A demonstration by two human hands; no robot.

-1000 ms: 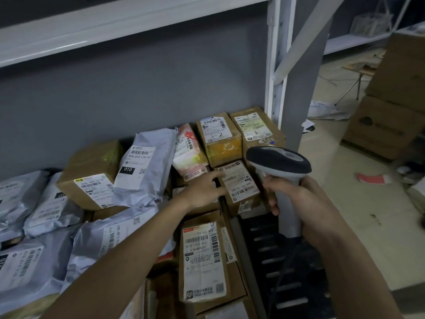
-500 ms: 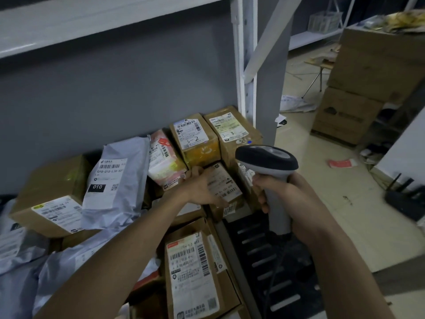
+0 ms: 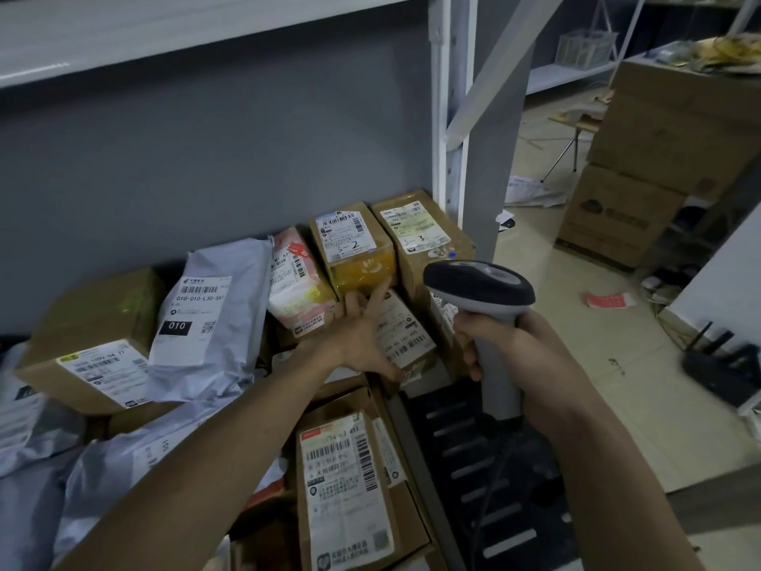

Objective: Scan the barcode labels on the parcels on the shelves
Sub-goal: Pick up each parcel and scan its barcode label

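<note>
Grey-backed shelf (image 3: 442, 117) crowded with parcels (image 3: 99, 344)

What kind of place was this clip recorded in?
Probably a parcel depot or courier pickup stockroom: labelled parcels crowd a white metal shelf, the right hand grips a barcode scanner, and large cartons stand stacked on the floor.

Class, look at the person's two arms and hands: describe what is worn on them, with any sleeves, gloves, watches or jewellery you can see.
Both forearms are bare to the frame edge: no sleeves show. The left hand and right hand wear no gloves, and no watch, bracelet or ring is visible.
</note>
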